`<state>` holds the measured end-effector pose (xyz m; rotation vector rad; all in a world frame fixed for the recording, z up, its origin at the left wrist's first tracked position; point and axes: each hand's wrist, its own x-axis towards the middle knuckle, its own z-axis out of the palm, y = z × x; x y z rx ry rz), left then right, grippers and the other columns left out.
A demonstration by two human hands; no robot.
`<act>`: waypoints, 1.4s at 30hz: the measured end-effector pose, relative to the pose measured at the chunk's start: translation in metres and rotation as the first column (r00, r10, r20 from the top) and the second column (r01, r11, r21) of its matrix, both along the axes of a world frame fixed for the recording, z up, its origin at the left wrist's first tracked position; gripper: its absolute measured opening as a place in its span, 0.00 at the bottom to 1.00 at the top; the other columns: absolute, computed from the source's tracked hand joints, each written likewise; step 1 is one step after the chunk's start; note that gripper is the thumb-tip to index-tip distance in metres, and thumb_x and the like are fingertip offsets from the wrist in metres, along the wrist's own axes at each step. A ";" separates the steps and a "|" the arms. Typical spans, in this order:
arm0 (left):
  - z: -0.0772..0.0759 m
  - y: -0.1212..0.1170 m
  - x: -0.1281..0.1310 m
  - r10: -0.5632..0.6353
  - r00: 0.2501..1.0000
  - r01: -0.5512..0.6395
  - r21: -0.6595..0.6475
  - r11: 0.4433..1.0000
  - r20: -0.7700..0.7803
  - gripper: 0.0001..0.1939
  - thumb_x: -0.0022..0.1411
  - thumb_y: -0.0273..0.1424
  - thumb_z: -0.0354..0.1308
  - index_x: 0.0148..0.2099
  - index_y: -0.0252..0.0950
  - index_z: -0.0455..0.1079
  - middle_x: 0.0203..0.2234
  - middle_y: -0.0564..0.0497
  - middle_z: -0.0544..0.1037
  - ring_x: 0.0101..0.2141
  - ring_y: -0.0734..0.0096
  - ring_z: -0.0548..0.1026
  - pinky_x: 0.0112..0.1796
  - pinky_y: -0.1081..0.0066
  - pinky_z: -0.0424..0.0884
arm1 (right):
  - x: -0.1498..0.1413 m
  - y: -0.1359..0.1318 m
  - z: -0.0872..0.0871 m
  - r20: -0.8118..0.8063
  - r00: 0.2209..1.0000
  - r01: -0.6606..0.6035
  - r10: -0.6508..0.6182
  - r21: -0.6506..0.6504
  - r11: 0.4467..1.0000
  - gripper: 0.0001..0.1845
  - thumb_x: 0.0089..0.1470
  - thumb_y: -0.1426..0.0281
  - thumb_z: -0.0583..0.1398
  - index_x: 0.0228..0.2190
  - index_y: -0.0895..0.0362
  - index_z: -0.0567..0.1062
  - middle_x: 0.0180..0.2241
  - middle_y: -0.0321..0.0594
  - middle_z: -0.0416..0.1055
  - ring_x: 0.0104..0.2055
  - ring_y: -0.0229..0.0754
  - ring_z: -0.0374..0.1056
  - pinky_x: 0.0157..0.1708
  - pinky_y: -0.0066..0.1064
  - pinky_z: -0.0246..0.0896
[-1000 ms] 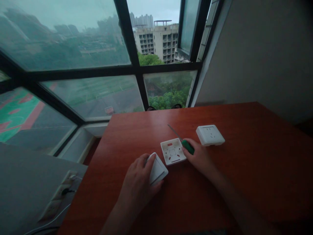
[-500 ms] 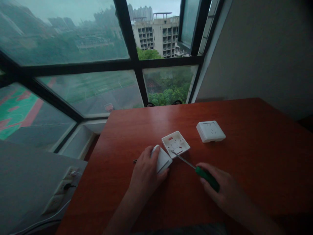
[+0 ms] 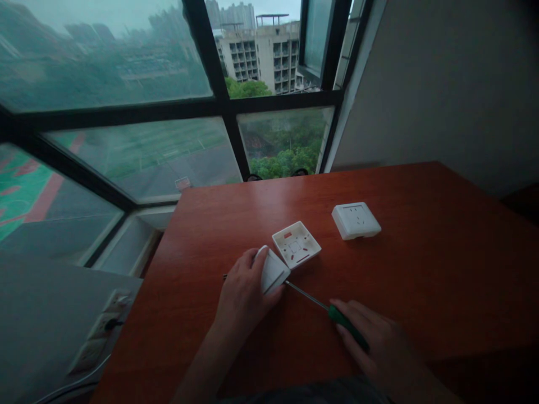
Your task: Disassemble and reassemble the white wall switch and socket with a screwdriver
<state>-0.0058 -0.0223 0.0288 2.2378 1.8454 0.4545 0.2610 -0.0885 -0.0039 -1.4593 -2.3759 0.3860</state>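
Observation:
My left hand [image 3: 246, 289] is closed around a white socket panel [image 3: 273, 272], which is tilted just above the table. Behind the panel's right corner lies an open white mounting box [image 3: 297, 245], its hollow side up. In my right hand [image 3: 368, 336] is a screwdriver [image 3: 348, 327] with a green handle and a thin metal shaft. The screwdriver's tip is at the lower right edge of the panel; whether it touches is hard to tell. Farther right sits a white wall socket [image 3: 356, 220] on its box, face up.
The reddish-brown table [image 3: 421, 252] stands against a dark-framed window [image 3: 227, 106]. A small dark metal piece [image 3: 224, 276] pokes out left of my left hand. Several sockets with a plug [image 3: 112, 324] and cables are on the low wall at left.
The screwdriver tip has moved out of the mounting box and down to the edge of the socket panel. My left hand keeps its hold. The whole view has shifted slightly.

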 end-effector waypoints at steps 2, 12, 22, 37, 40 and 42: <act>0.001 0.000 0.001 0.001 1.000 -0.001 -0.008 1.000 0.002 0.36 0.52 0.36 0.64 0.62 0.41 0.58 0.54 0.42 0.68 0.49 0.49 0.71 0.49 0.54 0.69 | -0.002 0.000 0.000 0.010 1.000 0.001 -0.001 0.012 1.000 0.19 0.61 0.69 0.51 0.52 0.55 0.72 0.45 0.46 0.77 0.43 0.46 0.76 0.40 0.37 0.74; -0.002 0.002 -0.002 0.000 0.997 0.001 -0.007 1.000 0.073 0.35 0.54 0.36 0.63 0.62 0.40 0.58 0.53 0.41 0.68 0.50 0.50 0.71 0.49 0.54 0.69 | -0.008 -0.004 -0.007 -0.019 0.999 0.031 -0.030 0.090 0.995 0.20 0.62 0.68 0.51 0.53 0.56 0.71 0.46 0.46 0.77 0.44 0.47 0.76 0.40 0.38 0.74; -0.002 0.002 -0.001 -0.008 0.997 0.009 -0.014 1.000 0.070 0.32 0.55 0.35 0.62 0.62 0.38 0.60 0.55 0.40 0.66 0.51 0.50 0.69 0.51 0.53 0.67 | -0.014 -0.006 -0.008 -0.032 0.998 0.054 -0.051 0.088 0.995 0.20 0.63 0.68 0.51 0.55 0.56 0.69 0.45 0.46 0.77 0.42 0.47 0.76 0.37 0.36 0.75; -0.003 0.005 0.001 -0.021 0.998 0.021 0.001 1.000 0.057 0.33 0.52 0.33 0.65 0.61 0.41 0.63 0.56 0.40 0.64 0.54 0.48 0.67 0.53 0.51 0.67 | -0.012 -0.005 -0.005 -0.038 0.999 0.038 -0.033 0.146 0.989 0.21 0.62 0.69 0.53 0.55 0.56 0.68 0.43 0.46 0.77 0.42 0.47 0.75 0.40 0.38 0.73; -0.005 0.006 -0.001 -0.005 1.000 0.005 0.010 1.000 0.026 0.34 0.50 0.32 0.67 0.59 0.40 0.65 0.55 0.39 0.65 0.54 0.45 0.66 0.53 0.51 0.67 | -0.014 -0.004 -0.004 -0.066 0.997 0.048 -0.045 0.036 0.998 0.20 0.62 0.69 0.52 0.55 0.55 0.69 0.44 0.46 0.77 0.43 0.46 0.75 0.42 0.39 0.73; -0.006 0.006 -0.002 -0.004 1.000 0.004 0.019 1.000 0.012 0.34 0.49 0.32 0.68 0.60 0.40 0.65 0.55 0.39 0.64 0.54 0.45 0.66 0.54 0.51 0.66 | -0.014 -0.002 -0.001 -0.097 0.993 0.058 -0.064 -0.066 0.996 0.20 0.63 0.68 0.52 0.54 0.55 0.70 0.46 0.45 0.76 0.46 0.46 0.74 0.45 0.39 0.72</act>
